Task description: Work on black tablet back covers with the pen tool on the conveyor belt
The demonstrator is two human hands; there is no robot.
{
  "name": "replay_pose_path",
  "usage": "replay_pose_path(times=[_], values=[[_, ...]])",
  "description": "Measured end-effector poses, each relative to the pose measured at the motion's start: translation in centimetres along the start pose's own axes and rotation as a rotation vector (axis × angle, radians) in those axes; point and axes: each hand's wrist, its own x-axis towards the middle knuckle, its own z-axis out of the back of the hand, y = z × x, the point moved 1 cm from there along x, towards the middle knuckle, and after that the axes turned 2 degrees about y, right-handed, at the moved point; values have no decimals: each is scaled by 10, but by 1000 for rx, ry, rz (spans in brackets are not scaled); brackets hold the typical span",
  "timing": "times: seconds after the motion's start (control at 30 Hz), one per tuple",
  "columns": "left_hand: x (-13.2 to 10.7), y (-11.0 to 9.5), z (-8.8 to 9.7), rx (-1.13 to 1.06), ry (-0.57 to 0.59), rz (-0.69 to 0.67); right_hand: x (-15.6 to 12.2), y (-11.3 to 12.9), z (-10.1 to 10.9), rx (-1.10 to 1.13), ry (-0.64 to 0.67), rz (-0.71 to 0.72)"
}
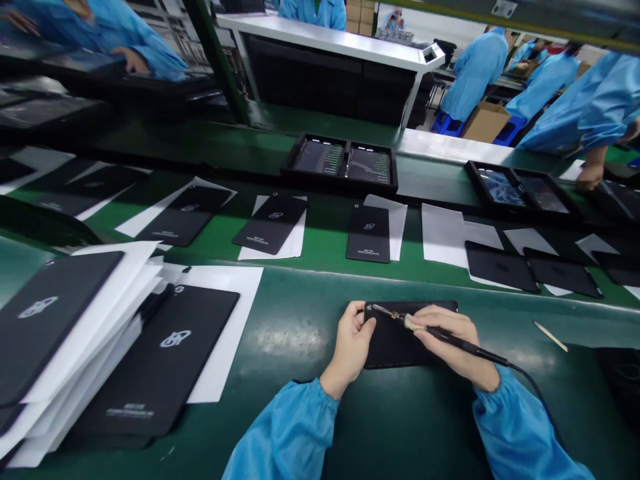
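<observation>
A black tablet back cover (397,347) lies flat on the green bench in front of me. At its left end my left hand (351,343) pinches the upper corner, thumb on top and fingers curled at the edge. My right hand (457,343) is closed around a soldering iron (463,345), held like a pen. The iron slants across the cover, and its metal tip reaches the upper left corner close to my left fingertips. Whatever small part sits under the tip is too small to make out. The iron's cord runs off to the lower right.
Printed back covers (165,360) with white sheets (225,333) are stacked at left. More covers (369,233) lie on the green conveyor (320,243) beyond. Framed screens (343,161) stand behind it. A thin stick (550,336) lies at right. Co-workers in blue sit around.
</observation>
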Motion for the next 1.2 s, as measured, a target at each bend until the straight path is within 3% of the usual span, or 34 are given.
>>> replay_pose_path(times=[0.3,0.53,1.0,1.2], values=[[-1,1,0,-5,0,10,13,-1,13,42,125,-56],[-1,-1,-1,5,8,-8,1,5,5,-6,25,-11],[0,0,1,26,-5,-5,-3,0,-5,-45,9,5],[0,1,0,-9,-14,4,-26,-1,-13,-129,-241,-52]])
